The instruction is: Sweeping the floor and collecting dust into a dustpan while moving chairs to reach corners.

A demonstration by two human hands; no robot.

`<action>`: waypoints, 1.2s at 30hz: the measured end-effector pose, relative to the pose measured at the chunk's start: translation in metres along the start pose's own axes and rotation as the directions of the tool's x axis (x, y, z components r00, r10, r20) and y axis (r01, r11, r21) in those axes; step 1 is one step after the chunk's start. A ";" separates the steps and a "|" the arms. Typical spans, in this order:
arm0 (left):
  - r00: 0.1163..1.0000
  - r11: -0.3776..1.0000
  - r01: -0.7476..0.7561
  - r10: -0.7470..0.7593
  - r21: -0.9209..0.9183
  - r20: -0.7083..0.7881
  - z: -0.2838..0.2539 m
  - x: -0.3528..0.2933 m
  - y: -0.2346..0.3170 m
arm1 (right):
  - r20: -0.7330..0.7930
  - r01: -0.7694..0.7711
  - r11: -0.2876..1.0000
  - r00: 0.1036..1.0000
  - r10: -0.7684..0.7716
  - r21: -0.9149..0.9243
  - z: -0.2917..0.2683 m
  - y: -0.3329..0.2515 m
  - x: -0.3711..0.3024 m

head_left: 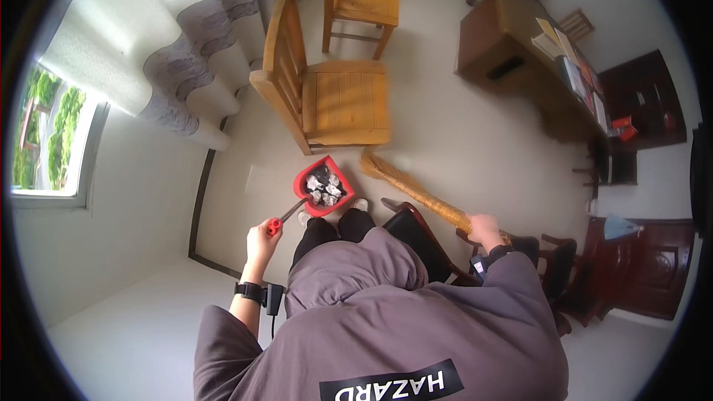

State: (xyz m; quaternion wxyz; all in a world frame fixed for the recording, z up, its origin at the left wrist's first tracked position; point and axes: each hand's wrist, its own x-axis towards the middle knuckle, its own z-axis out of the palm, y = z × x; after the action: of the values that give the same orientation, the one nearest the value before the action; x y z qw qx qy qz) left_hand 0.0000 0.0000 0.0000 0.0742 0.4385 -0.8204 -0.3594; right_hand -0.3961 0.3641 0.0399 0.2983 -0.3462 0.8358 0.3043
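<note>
Two hands, two tools: seen from the head camera, your left hand (264, 239) is wrapped around the red grip at the end of a dark rod, fingers closed with no visible slack, while your right hand (486, 230) is curled firmly around the upper part of a straw broom (423, 194).

The rod runs to a red dustpan (298, 181), which sits just ahead of your shoes (360, 205), short of a slatted wooden chair (347, 100); whether it rests on the floor (438, 96) or hangs slightly above it, you cannot tell from this angle. The broom slants away from your right side, its flared tip near the pan but apart from it, close to the chair's front edge.

For steady handling, hold the rod so the pan stays level, settle its lip flat against the floor whenever the bristles come near, and draw the straw in with short, low strokes, clear of the chair.

Inside the pan lies a loose heap of crumpled, whitish scraps (327, 187) against a dark patch, either lining or debris. The pieces look light, liable to tumble out if you tilt it.
</note>
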 end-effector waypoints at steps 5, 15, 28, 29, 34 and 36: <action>0.981 0.984 -0.159 0.148 0.081 0.127 0.012 0.051 -0.014 | 0.031 -0.153 0.987 0.988 0.152 0.047 0.016 -0.026 0.000; 0.934 0.954 -0.299 0.289 0.016 0.212 0.051 0.100 0.016 | -0.032 -0.343 0.885 0.928 0.371 0.314 0.068 -0.029 -0.036; 0.839 0.883 -0.468 0.457 -0.037 0.296 0.100 0.154 0.069 | 0.163 -0.498 0.692 0.855 0.492 0.523 0.133 -0.027 -0.035; 0.844 0.886 -0.463 0.452 -0.034 0.289 0.106 0.160 0.076 | 0.223 -0.539 0.647 0.832 0.507 0.539 0.133 -0.032 -0.033; 0.839 0.900 -0.435 0.413 -0.018 0.353 0.119 0.181 0.117 | 0.376 -0.620 0.442 0.766 0.522 0.649 0.155 -0.050 -0.030; 0.831 0.892 -0.452 0.429 -0.018 0.354 0.129 0.191 0.132 | 0.437 -0.631 0.310 0.742 0.508 0.711 0.156 -0.051 -0.035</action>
State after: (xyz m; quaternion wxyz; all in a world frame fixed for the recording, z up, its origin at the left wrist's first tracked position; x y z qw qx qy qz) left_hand -0.2597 -0.0325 -0.0451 -0.0062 0.1691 -0.9107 -0.3769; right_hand -0.2919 0.4599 -0.0500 0.3507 0.1757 0.9197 -0.0189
